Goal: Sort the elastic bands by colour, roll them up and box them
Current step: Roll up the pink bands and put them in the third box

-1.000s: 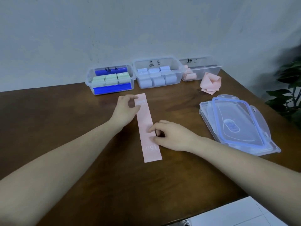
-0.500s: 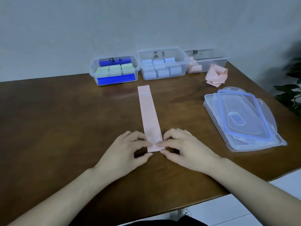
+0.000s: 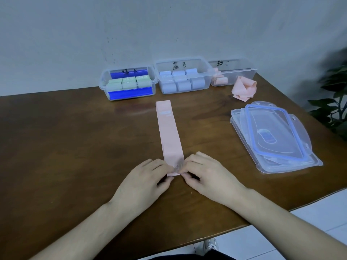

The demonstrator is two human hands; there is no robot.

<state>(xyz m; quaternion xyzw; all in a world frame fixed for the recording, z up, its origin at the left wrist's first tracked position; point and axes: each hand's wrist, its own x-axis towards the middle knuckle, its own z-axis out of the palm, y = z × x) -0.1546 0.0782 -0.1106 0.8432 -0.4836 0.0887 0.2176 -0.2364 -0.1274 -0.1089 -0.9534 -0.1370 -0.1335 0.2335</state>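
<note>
At the near end of the pink band (image 3: 169, 134) — flat on the counter (image 3: 75, 147), running away from you — your left hand (image 3: 144, 182) and right hand (image 3: 210, 178) each pinch a corner with curled fingers. Beyond stand three boxes — green rolls (image 3: 128, 83), blue rolls (image 3: 183, 82), pink rolls (image 3: 219, 78).

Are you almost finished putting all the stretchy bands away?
Nearly. The green box and blue box already hold rolled bands, and the pink box has a few. Both the left hand and right hand pinch the flat pink band at its near end. The crumpled pink band and the lids are left.
</note>
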